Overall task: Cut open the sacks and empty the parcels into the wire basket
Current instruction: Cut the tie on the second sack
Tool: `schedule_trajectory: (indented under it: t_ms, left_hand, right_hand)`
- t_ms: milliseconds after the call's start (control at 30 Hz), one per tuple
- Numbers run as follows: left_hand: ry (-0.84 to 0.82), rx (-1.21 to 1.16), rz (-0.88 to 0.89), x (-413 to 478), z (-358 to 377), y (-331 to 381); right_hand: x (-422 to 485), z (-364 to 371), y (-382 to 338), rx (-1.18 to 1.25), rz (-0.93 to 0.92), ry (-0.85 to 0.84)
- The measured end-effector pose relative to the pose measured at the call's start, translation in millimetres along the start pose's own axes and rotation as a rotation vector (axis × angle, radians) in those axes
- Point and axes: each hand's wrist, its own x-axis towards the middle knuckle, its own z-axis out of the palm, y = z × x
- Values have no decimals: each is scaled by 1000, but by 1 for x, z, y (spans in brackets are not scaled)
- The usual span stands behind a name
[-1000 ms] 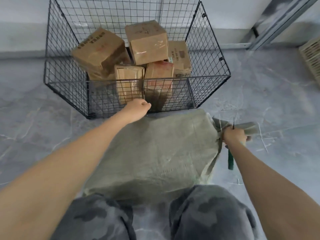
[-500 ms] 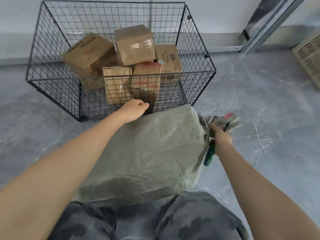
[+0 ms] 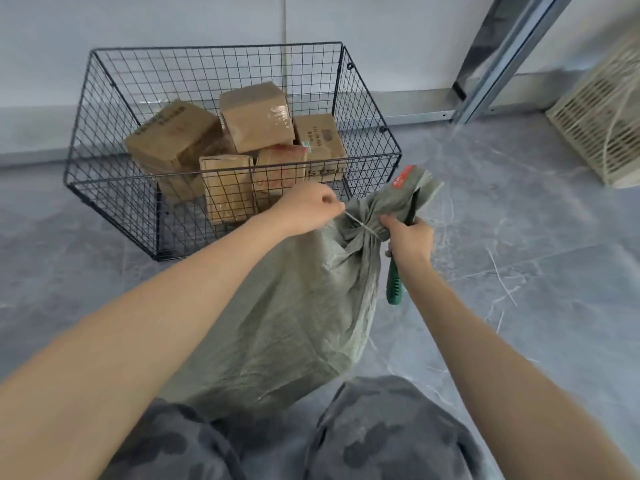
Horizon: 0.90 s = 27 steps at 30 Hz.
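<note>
A grey-green woven sack (image 3: 287, 317) stands on the floor in front of my knees, its neck bunched and tied with a pale cord (image 3: 360, 226). My left hand (image 3: 308, 209) pinches the cord's loose end and pulls it left. My right hand (image 3: 408, 237) grips a green-handled knife (image 3: 394, 282) beside the tied neck; the blade is hidden behind the neck. Behind the sack stands a black wire basket (image 3: 114, 188) holding several brown cardboard parcels (image 3: 256, 116).
The floor is grey marble-look tile. A slanted metal frame post (image 3: 491, 60) rises at the back right against a white wall. A cream slatted crate (image 3: 595, 123) sits at the far right.
The sack has been raised from lying flat to standing. My left hand left the sack's far edge and took the cord's end. My right hand with the knife moved to the neck.
</note>
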Motion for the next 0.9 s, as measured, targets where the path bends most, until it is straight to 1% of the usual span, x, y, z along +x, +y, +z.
schedule_trajectory:
  t_ms: [100, 200, 267, 400, 500, 567, 667, 700, 767, 900]
  left_hand:
    - [4, 191, 15, -4, -8, 17]
    - [48, 392, 2, -12, -19, 37]
    - [47, 415, -9, -21, -25, 45]
    - [31, 177, 60, -43, -51, 50]
    - [59, 32, 136, -57, -71, 44]
    - [104, -114, 152, -65, -83, 33]
    - [98, -376, 203, -80, -100, 18]
    - [106, -448, 192, -84, -103, 12]
    - [173, -575, 94, -90, -106, 0]
    - [327, -742, -136, -89, -105, -21]
  right_hand:
    - [-17, 1, -18, 47, -82, -5]
    - [-35, 3, -43, 125, -147, -34]
    - [-47, 7, -63, 141, -186, -74]
    - [-68, 20, -101, 182, -265, -194]
    - [-80, 30, -124, 153, -319, -280]
    - [-88, 36, -139, 158, -362, -358]
    - [-98, 44, -156, 121, -398, -486]
    - [-101, 47, -160, 113, -401, -534]
    - [-104, 55, -161, 122, -401, -601]
    - [-107, 65, -148, 137, -356, -595]
